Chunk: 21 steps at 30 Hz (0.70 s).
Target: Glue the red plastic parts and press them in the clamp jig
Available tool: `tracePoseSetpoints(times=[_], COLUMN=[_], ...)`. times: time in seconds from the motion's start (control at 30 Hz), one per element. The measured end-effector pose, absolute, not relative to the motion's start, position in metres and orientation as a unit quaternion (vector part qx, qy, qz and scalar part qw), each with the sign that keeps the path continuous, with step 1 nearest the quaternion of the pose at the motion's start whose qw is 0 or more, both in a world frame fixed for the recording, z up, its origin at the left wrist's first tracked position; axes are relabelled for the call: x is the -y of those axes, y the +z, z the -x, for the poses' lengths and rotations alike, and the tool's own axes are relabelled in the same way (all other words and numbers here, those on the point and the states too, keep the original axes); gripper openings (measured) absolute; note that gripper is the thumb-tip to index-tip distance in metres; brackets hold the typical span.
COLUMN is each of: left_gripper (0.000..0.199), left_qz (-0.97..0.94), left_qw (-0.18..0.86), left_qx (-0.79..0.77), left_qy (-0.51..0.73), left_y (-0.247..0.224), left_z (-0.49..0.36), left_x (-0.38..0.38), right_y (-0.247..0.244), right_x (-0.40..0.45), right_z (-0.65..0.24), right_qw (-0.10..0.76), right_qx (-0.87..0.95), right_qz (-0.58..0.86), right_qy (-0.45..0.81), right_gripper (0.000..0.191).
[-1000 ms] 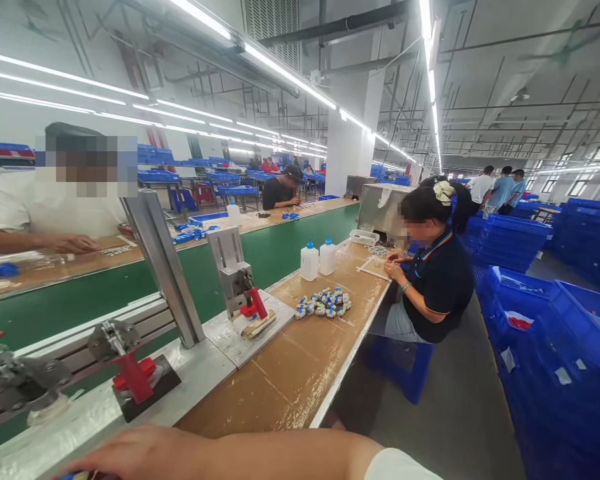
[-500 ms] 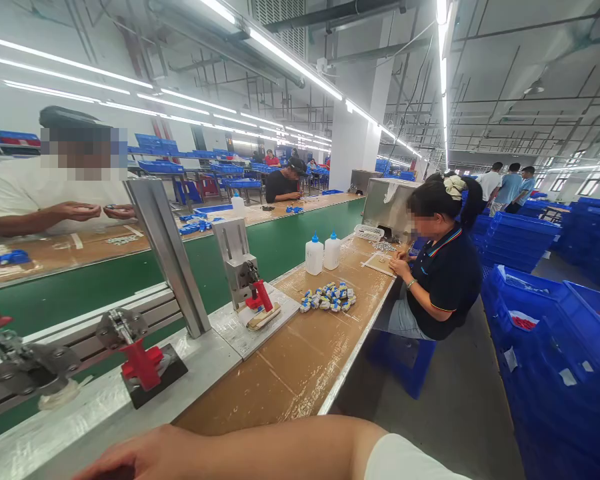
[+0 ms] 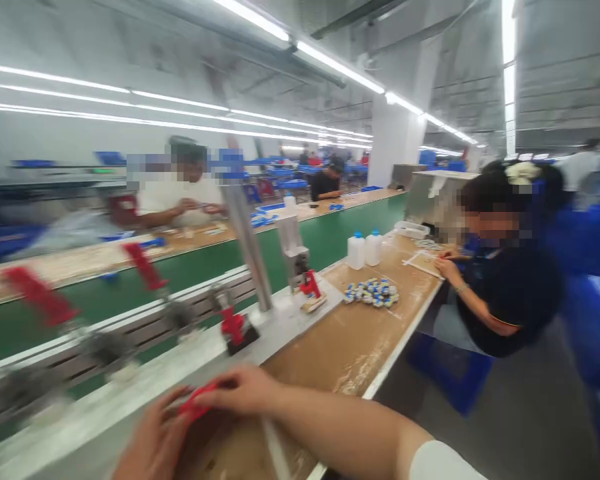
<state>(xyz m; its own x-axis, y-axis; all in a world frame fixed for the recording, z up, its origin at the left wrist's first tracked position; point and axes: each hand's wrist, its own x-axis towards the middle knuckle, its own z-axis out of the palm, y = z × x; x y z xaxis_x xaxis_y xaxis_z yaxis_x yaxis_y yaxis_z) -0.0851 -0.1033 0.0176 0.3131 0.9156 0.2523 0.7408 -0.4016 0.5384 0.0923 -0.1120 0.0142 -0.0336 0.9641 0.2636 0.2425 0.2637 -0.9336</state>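
At the bottom of the view, my right hand (image 3: 245, 390) pinches a small red piece (image 3: 200, 401), its exact kind blurred. My left hand (image 3: 155, 433) is closed on the other side of the same piece, its fingers partly hidden. Both hands are above the near edge of the brown-covered bench (image 3: 310, 347). Just beyond them stands a toggle clamp with a red handle (image 3: 233, 327) on the pale metal base. Two more red clamp handles rise at left, smeared by motion.
Another clamp fixture (image 3: 310, 287) stands farther along. Past it lie a pile of small blue-and-white parts (image 3: 373, 292) and two white bottles (image 3: 364, 251). A co-worker (image 3: 510, 267) sits at right by the bench. A green conveyor belt (image 3: 325, 243) runs behind.
The view has swung left, so the bench and co-worker appear farther right. Both my hands now show, with the red piece between them; earlier only one arm and part of its hand showed.
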Motion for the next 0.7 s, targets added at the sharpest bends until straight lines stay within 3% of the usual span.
tracePoseSetpoints(times=[0.07,0.2,0.37,0.7], left_gripper=[0.042,0.041,0.042,0.051], left_qz=[-0.791,-0.762,-0.729,-0.76], left_qw=[0.255,0.291,0.35,0.389], left_qx=[-0.446,-0.449,-0.454,-0.42], left_qy=[0.333,0.365,0.375,0.307], left_y=[0.023,0.031,0.038,0.048], left_z=[0.09,0.085,0.075,0.057], left_x=[0.115,0.127,0.116,0.046], right_y=[0.008,0.001,0.019,0.059], right_x=[0.12,0.127,0.115,0.088], right_z=[-0.089,-0.095,-0.129,-0.144], right_qw=[0.495,0.476,0.621,0.605], right_qx=[0.575,0.557,0.505,0.566], right_qz=[0.459,0.441,0.545,0.434], right_qy=[0.462,0.518,0.249,0.354], right_gripper=[0.055,0.068,0.047,0.044])
